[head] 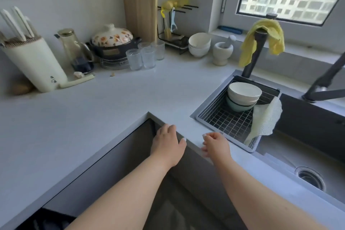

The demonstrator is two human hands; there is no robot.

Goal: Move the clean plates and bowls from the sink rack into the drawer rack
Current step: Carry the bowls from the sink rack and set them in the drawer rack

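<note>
Sitting in the sink rack (229,119) at the far right, a stack of bowls (243,96) rests on the wire grid beside a draped cloth (265,119). Nearer, at the grey worktop (112,99) corner, the left hand (168,144) and right hand (216,144) hover with loosely curled fingers, each grip empty.

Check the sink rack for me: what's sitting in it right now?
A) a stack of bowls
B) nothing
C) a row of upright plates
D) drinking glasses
A: a stack of bowls, white ones on a pale green one, sits at the far end of the wire sink rack; no plates show there.
</note>
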